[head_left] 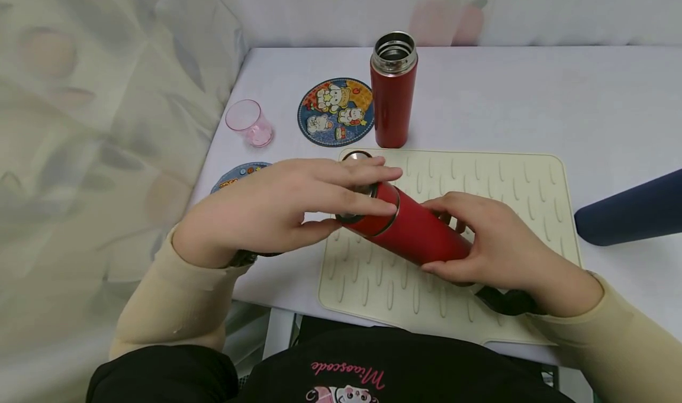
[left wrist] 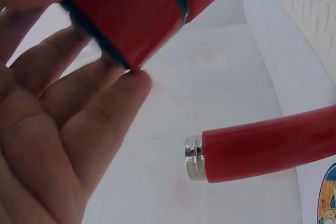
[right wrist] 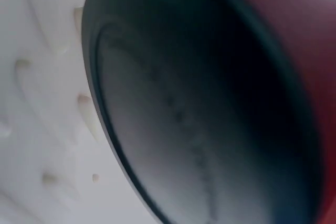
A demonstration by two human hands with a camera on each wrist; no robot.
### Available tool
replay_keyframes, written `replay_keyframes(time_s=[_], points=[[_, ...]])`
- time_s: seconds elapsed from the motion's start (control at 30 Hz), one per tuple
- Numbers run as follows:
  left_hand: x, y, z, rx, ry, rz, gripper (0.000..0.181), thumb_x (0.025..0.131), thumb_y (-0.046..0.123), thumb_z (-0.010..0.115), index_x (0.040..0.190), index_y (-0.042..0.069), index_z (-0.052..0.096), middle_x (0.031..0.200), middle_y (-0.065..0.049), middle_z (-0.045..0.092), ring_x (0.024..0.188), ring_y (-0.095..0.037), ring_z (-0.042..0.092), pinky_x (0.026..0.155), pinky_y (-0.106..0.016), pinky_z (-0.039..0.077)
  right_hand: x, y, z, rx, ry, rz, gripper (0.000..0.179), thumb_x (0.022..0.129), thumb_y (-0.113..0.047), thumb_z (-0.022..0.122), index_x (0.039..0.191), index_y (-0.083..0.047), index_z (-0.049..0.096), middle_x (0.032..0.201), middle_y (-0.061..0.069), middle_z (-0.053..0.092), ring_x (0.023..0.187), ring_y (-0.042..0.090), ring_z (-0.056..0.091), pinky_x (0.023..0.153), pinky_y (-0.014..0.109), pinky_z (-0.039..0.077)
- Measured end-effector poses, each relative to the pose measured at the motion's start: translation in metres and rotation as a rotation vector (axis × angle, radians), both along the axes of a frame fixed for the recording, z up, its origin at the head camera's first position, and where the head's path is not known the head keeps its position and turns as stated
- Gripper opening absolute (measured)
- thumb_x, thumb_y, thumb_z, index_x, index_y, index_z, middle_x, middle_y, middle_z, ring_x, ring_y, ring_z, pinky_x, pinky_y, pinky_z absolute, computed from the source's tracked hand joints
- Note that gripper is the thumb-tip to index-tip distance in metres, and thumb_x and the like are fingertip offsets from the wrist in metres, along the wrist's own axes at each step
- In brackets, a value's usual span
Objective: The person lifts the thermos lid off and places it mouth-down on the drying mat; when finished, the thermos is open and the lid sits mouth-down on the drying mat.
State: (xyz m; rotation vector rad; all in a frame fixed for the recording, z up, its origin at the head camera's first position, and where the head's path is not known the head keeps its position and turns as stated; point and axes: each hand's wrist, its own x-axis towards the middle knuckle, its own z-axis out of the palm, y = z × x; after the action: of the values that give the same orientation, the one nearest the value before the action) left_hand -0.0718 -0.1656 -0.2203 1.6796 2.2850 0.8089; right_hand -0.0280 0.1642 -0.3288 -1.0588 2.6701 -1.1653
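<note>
A red thermos (head_left: 421, 228) is held tilted over the cream mat, its capped end up toward the left. My right hand (head_left: 485, 237) grips its lower body, thumb on the near side and fingers on the far side. My left hand (head_left: 298, 205) is at the cap (left wrist: 128, 14), with long fingers across it and the thumb at its near edge. In the left wrist view a fingertip (left wrist: 137, 80) meets the cap's dark rim. The right wrist view shows the thermos's dark round base (right wrist: 157, 124) close up. A second red thermos (head_left: 394, 107) stands lidless behind, its steel neck showing.
The ribbed cream mat (head_left: 511, 184) covers the front middle of the white table. A round shiny piece (head_left: 357, 155) shows behind my left fingers. A pink clear cup (head_left: 258, 132) and cartoon coasters (head_left: 337, 110) are at the left. A dark blue bottle (head_left: 629, 210) lies at the right.
</note>
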Motion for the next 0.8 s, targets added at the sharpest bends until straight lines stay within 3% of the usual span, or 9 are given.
replay_keyframes(time_s=[0.17,0.27,0.4,0.5,0.57,0.63,0.73,0.8], points=[[0.001,0.001,0.003,-0.005,-0.012,0.108,0.057,0.094,0.011,0.086,0.148,0.014,0.071,0.156,-0.005,0.066,0.146,-0.02,0.06,0.111,-0.042,0.058,0.002,-0.001,0.001,0.027,-0.025,-0.01,0.078,0.07,-0.035,0.105,0.138,-0.016,0.072,0.12,-0.007,0.076,0.097,0.009,0.066,0.072,0.03,0.061],[0.002,0.004,0.002,-0.012,0.002,0.205,0.059,0.091,0.03,0.093,0.144,0.012,0.073,0.137,-0.001,0.075,0.123,-0.014,0.07,0.1,-0.039,0.062,0.003,-0.002,0.002,0.036,-0.028,-0.01,0.076,0.072,-0.036,0.104,0.138,-0.017,0.072,0.119,-0.008,0.075,0.098,0.008,0.065,0.073,0.031,0.061],[0.003,0.01,0.0,-0.087,0.091,0.365,0.059,0.089,0.053,0.089,0.133,0.015,0.076,0.108,0.004,0.08,0.093,-0.009,0.071,0.079,-0.036,0.059,0.003,-0.003,0.002,0.033,-0.032,0.004,0.075,0.072,-0.036,0.104,0.137,-0.017,0.072,0.119,-0.009,0.075,0.098,0.008,0.065,0.073,0.03,0.061],[0.002,0.013,-0.005,-0.123,0.137,0.409,0.06,0.091,0.057,0.084,0.133,0.015,0.075,0.106,0.003,0.08,0.093,-0.011,0.071,0.077,-0.039,0.059,0.002,-0.003,0.001,0.022,-0.029,0.005,0.075,0.072,-0.035,0.104,0.137,-0.016,0.072,0.119,-0.008,0.075,0.098,0.008,0.065,0.072,0.029,0.061],[0.002,0.012,-0.008,-0.093,0.126,0.385,0.067,0.09,0.055,0.085,0.141,0.014,0.072,0.123,0.0,0.079,0.106,-0.014,0.072,0.086,-0.04,0.061,0.002,-0.002,0.001,0.012,-0.02,-0.001,0.075,0.071,-0.034,0.105,0.136,-0.016,0.072,0.119,-0.007,0.076,0.096,0.007,0.065,0.071,0.029,0.06],[0.002,0.01,-0.01,-0.027,0.096,0.317,0.074,0.089,0.049,0.09,0.149,0.011,0.067,0.143,-0.004,0.072,0.127,-0.018,0.068,0.102,-0.043,0.06,0.0,-0.001,0.001,0.001,-0.011,-0.01,0.076,0.069,-0.033,0.105,0.136,-0.015,0.073,0.119,-0.007,0.076,0.095,0.007,0.064,0.07,0.029,0.059],[0.001,0.007,-0.011,0.076,0.04,0.165,0.072,0.091,0.025,0.091,0.155,0.008,0.062,0.166,-0.011,0.055,0.156,-0.026,0.05,0.124,-0.046,0.047,-0.001,0.002,0.0,-0.013,0.009,-0.013,0.077,0.068,-0.032,0.105,0.135,-0.015,0.073,0.118,-0.006,0.077,0.093,0.007,0.064,0.069,0.028,0.058],[0.0,0.005,-0.012,0.114,0.017,0.065,0.064,0.094,0.003,0.08,0.155,0.006,0.063,0.171,-0.016,0.049,0.165,-0.03,0.037,0.129,-0.046,0.041,-0.001,0.003,0.0,-0.019,0.017,-0.013,0.077,0.068,-0.031,0.105,0.136,-0.014,0.073,0.119,-0.006,0.077,0.092,0.007,0.063,0.069,0.028,0.058]])
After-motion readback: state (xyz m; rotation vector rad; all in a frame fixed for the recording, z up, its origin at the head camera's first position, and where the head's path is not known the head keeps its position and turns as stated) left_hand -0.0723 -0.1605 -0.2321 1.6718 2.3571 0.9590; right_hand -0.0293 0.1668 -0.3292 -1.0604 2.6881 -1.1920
